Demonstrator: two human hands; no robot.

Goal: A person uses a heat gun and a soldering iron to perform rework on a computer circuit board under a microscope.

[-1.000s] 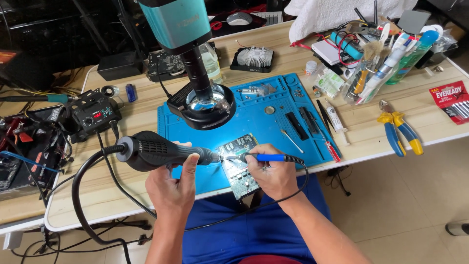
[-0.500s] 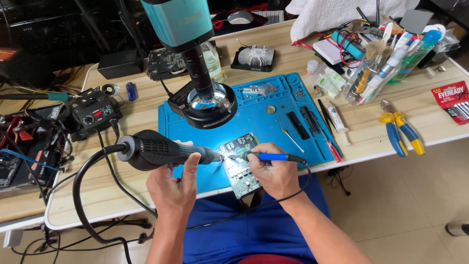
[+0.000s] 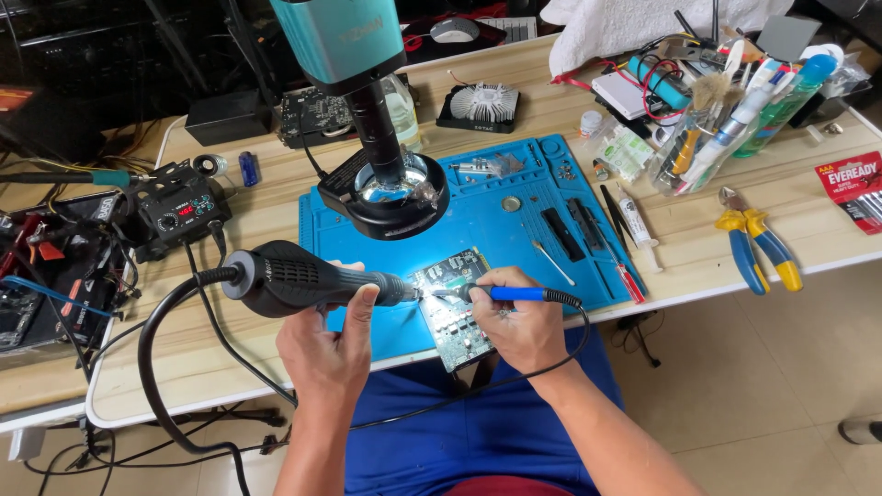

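Note:
A green circuit board [image 3: 457,317] lies on the near edge of a blue work mat [image 3: 501,216]. My left hand [image 3: 323,354] grips a thick black hot-air handle [image 3: 303,277] with its nozzle aimed at the board's upper part. My right hand [image 3: 519,323] holds a slim blue-handled soldering iron [image 3: 510,294], tip meeting the nozzle over the board. Black cables run from both tools off the table edge.
A teal microscope head on a black ring-light stand [image 3: 384,188] rises behind the board. A black control station [image 3: 181,209] sits left. Tweezers, a syringe and a screwdriver lie on the mat's right; blue-yellow pliers [image 3: 755,241], a battery pack [image 3: 850,188] and a tool cup [image 3: 703,138] further right.
Both hands and tools hold almost the same position over the board; only a slight shift of the view.

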